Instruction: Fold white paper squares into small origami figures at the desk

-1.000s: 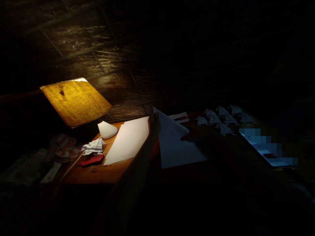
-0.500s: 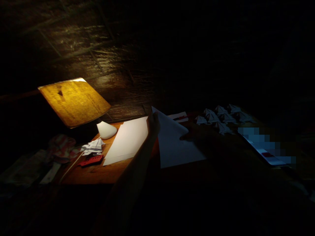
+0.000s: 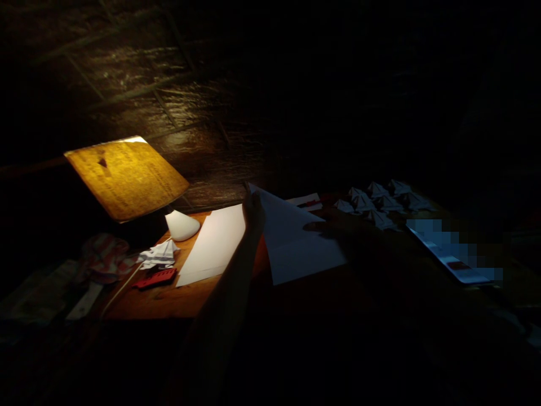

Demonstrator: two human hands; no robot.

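My left hand (image 3: 255, 211) is closed on the upper left corner of a white sheet of paper (image 3: 296, 248), which it holds tilted up. At the sheet's right edge is my right hand (image 3: 327, 224), its fingers pressed over the paper; most of that hand is lost in shadow. The sheet looks folded over at the top. Just left of my left forearm, more white paper sheets (image 3: 215, 239) lie stacked on the wooden table (image 3: 169, 304).
A lit lamp with a yellow shade (image 3: 127, 180) and white base (image 3: 181, 224) stands left. Nearby lie a crumpled folded paper (image 3: 159, 255) and a red object (image 3: 155, 278). Several folded paper shapes (image 3: 386, 203) sit at the back right, behind a lit phone-like screen (image 3: 452, 256).
My left hand and the sheet's raised corner have shifted a little to the left. My right hand has moved slightly left along with the paper.
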